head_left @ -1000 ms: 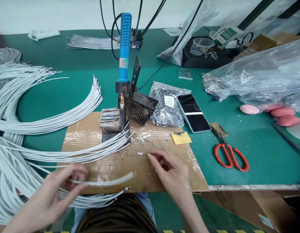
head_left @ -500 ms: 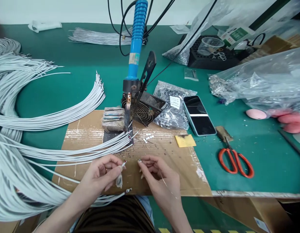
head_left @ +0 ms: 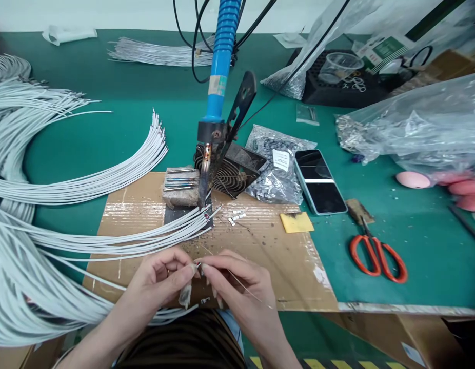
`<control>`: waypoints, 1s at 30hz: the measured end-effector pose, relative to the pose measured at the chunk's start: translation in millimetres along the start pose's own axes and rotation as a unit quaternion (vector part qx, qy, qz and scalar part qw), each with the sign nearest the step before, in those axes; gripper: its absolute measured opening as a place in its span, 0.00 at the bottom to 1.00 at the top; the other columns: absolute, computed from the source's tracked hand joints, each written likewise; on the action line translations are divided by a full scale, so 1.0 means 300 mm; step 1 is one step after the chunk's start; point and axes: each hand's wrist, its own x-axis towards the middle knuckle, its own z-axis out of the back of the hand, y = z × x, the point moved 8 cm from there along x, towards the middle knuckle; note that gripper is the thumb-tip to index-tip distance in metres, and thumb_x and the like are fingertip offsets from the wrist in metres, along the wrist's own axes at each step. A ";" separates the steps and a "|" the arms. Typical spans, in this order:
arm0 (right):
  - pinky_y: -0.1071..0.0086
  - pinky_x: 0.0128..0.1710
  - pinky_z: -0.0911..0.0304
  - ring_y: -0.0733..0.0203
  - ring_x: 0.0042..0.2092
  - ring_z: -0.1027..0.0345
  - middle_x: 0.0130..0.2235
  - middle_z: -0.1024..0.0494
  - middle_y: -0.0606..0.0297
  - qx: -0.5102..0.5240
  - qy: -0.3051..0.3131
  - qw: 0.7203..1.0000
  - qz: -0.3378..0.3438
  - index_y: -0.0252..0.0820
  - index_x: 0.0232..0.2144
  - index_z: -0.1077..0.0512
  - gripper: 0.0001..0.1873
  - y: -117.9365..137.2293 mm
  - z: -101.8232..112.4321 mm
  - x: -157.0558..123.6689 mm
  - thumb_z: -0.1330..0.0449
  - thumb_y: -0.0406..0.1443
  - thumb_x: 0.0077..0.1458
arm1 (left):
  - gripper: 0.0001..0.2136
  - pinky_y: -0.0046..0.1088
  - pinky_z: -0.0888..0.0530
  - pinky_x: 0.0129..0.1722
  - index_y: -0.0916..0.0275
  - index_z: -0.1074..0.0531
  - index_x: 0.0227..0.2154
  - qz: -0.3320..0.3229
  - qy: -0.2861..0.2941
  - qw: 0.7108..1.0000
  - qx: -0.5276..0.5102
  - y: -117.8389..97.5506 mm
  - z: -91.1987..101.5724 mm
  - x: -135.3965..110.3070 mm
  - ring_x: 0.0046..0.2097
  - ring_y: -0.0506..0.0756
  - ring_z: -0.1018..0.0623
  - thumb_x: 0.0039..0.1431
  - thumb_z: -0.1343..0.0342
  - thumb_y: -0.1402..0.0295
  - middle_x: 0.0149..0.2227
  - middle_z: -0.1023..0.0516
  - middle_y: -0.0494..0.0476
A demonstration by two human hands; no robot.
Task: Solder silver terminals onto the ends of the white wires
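My left hand point(head_left: 164, 282) is closed in a pinch on the end of a white cable point(head_left: 195, 266), whose tip shows a bit of red. A small translucent scrap point(head_left: 185, 295) hangs below those fingers. Touching the cable tip, my right hand point(head_left: 237, 282) pinches a small metal terminal point(head_left: 199, 265), mostly hidden by the fingertips. A thin wire point(head_left: 245, 288) runs across the right fingers. Just beyond the hands lies a bundle of white cables point(head_left: 145, 243), its ends under the tip of a soldering iron point(head_left: 203, 187) with a blue handle point(head_left: 222, 56).
Around the iron are a grimy block point(head_left: 180, 187), a small fan point(head_left: 230, 174) and loose terminals point(head_left: 236, 218). Rightward lie a yellow sponge point(head_left: 297, 222), a phone point(head_left: 321, 182), red-handled scissors point(head_left: 378, 256) and plastic bags point(head_left: 418, 123). Coiled cables point(head_left: 37, 287) fill the left side.
My right hand has moved left, bringing its fingertips from a gap away to the cable tip in my left hand. The left hand has barely moved. The view has shifted slightly.
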 end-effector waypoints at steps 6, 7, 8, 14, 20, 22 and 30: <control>0.76 0.20 0.42 0.69 0.23 0.37 0.25 0.23 0.66 0.017 0.018 1.000 0.000 0.47 0.34 0.12 0.07 -0.007 0.001 -0.006 0.32 0.32 0.58 | 0.19 0.23 0.52 0.23 0.64 0.24 0.29 -0.001 0.000 1.000 0.028 0.006 0.003 -0.007 0.24 0.46 0.44 0.57 0.31 0.52 0.23 0.32 0.47; 0.76 0.21 0.42 0.69 0.23 0.37 0.26 0.22 0.66 0.019 0.021 1.000 -0.003 0.48 0.34 0.12 0.07 -0.010 0.002 -0.008 0.32 0.32 0.58 | 0.18 0.23 0.52 0.23 0.64 0.24 0.29 -0.002 0.000 0.999 0.034 0.008 0.004 -0.008 0.25 0.46 0.44 0.58 0.31 0.52 0.23 0.32 0.47; 0.76 0.21 0.42 0.69 0.23 0.37 0.26 0.22 0.66 0.020 0.024 0.999 -0.007 0.48 0.34 0.12 0.07 -0.012 0.003 -0.009 0.32 0.32 0.58 | 0.18 0.24 0.51 0.23 0.64 0.23 0.29 -0.002 0.001 0.999 0.040 0.011 0.005 -0.009 0.25 0.47 0.44 0.58 0.32 0.52 0.24 0.33 0.47; 0.76 0.20 0.42 0.68 0.24 0.35 0.26 0.21 0.65 0.013 0.044 0.999 -0.008 0.47 0.33 0.12 0.07 0.005 0.002 -0.010 0.31 0.31 0.56 | 0.18 0.25 0.43 0.28 0.63 0.22 0.28 -0.033 0.006 0.997 0.065 0.013 0.016 -0.007 0.28 0.50 0.39 0.58 0.32 0.51 0.24 0.32 0.49; 0.78 0.16 0.42 0.71 0.19 0.38 0.23 0.25 0.67 0.056 0.047 0.995 -0.067 0.43 0.30 0.13 0.05 -0.044 0.007 -0.021 0.29 0.37 0.55 | 0.18 0.25 0.42 0.27 0.63 0.26 0.28 -0.046 0.037 0.993 0.107 -0.007 -0.015 -0.007 0.27 0.49 0.39 0.62 0.36 0.52 0.23 0.34 0.46; 0.79 0.15 0.41 0.72 0.17 0.38 0.22 0.25 0.67 0.086 0.053 0.989 -0.108 0.42 0.29 0.13 0.08 -0.079 0.004 -0.032 0.28 0.40 0.53 | 0.18 0.25 0.41 0.27 0.63 0.27 0.28 -0.049 0.040 0.989 0.130 -0.011 -0.029 -0.011 0.27 0.49 0.39 0.63 0.37 0.53 0.23 0.34 0.46; 0.76 0.19 0.38 0.67 0.21 0.32 0.23 0.20 0.64 -0.031 0.060 0.998 -0.008 0.44 0.31 0.12 0.06 0.020 0.028 -0.015 0.31 0.32 0.56 | 0.16 0.26 0.40 0.27 0.62 0.24 0.31 -0.087 0.015 0.977 0.193 -0.011 -0.032 -0.033 0.28 0.50 0.36 0.68 0.42 0.54 0.25 0.32 0.48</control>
